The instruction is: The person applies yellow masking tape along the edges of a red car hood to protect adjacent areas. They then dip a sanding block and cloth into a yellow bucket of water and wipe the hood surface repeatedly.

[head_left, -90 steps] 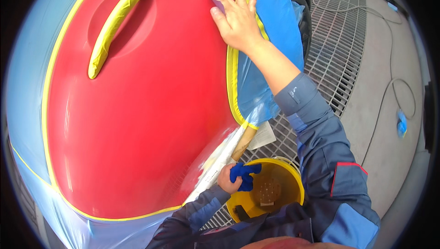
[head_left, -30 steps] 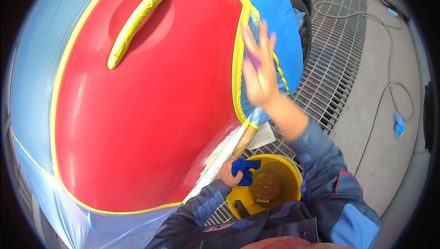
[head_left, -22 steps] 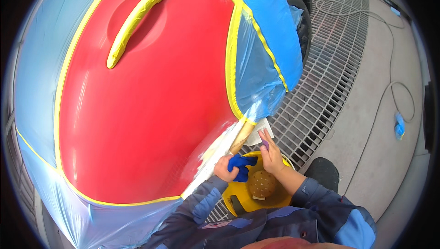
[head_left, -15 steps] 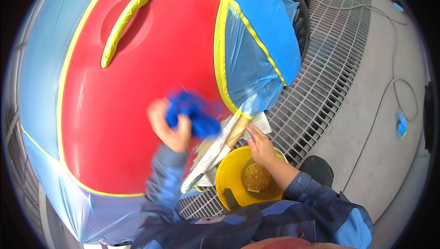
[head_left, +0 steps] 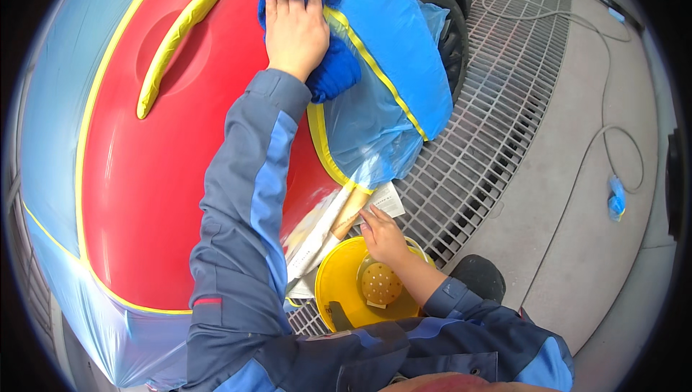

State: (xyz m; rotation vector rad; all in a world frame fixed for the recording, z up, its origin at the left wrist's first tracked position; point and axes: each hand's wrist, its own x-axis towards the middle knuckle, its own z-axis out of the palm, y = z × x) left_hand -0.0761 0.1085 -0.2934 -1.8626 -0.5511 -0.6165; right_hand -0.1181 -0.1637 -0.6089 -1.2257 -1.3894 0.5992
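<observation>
My left hand lies over a blue cloth and presses it to the far right edge of a glossy red car panel, where yellow masking tape borders it. Bunched folds of the cloth stick out on both sides of the fingers. Over the rim of a yellow bucket rests my right wrist. My right hand has its fingers stretched out beside a tan roll and a white roll; whether it touches them I cannot tell. Inside the bucket sits a round, tan perforated disc.
Blue masking film covers the car around the panel. Yellow tape wraps the door handle. A dark wheel stands at the far side, over a metal floor grating. A grey cable winds across the concrete at right.
My left hand has carried the blue cloth from the panel's lower middle away to its far right edge, the arm now stretched out. My right hand stays by the rolls.
</observation>
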